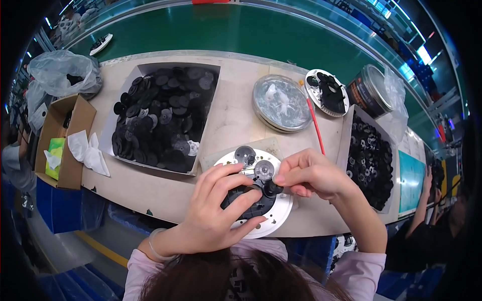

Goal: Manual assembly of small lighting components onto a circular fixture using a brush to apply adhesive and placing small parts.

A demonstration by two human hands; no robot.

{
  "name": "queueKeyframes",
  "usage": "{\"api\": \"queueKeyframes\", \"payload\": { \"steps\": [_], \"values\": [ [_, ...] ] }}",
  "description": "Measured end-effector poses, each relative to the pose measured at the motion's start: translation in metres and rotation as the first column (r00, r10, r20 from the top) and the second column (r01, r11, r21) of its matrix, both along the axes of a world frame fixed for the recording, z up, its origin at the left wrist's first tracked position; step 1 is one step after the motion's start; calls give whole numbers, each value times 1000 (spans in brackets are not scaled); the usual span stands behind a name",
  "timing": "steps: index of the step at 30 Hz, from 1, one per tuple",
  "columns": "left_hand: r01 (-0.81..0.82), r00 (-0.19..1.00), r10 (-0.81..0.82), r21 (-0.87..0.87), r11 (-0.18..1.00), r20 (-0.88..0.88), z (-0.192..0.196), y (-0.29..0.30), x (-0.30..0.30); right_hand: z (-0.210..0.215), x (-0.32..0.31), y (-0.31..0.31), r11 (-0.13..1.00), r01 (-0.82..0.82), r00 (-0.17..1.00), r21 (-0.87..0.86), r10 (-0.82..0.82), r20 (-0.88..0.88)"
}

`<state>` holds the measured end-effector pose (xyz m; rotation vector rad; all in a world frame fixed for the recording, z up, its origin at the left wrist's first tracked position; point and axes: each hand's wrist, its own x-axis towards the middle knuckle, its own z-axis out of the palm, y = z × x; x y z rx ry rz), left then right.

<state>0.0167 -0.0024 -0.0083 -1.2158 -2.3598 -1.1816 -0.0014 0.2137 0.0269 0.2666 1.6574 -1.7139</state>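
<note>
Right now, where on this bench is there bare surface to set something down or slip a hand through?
Bare bench lies between the large tray of black discs and the round clear-lidded tin. A smaller strip sits below that tray, left of the left hand. It is crowded around the white round plate, the right hand and the box of black parts.

1. The left hand (218, 210) covers most of the black part (251, 203) on the white round fixture (273, 218); its shape under the fingers cannot be told.
2. Beneath the right hand's (309, 175) fingertips, the small black piece (272, 189) is too small to identify.
3. The person's elbows are cut off by the lower edge.
</note>
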Motion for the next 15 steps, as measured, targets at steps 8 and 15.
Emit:
{"api": "queueKeyframes", "payload": {
  "steps": [8, 15],
  "values": [
    [50, 980, -92, -229, 972, -177, 10, 1, -4, 16, 18, 30, 983, 158, 950, 91, -126, -285],
    [103, 986, -134, -271, 957, -98, 16, 7, -7, -3, 49, 144, 239, 696, 674, 677, 107, -731]
  ]
}}
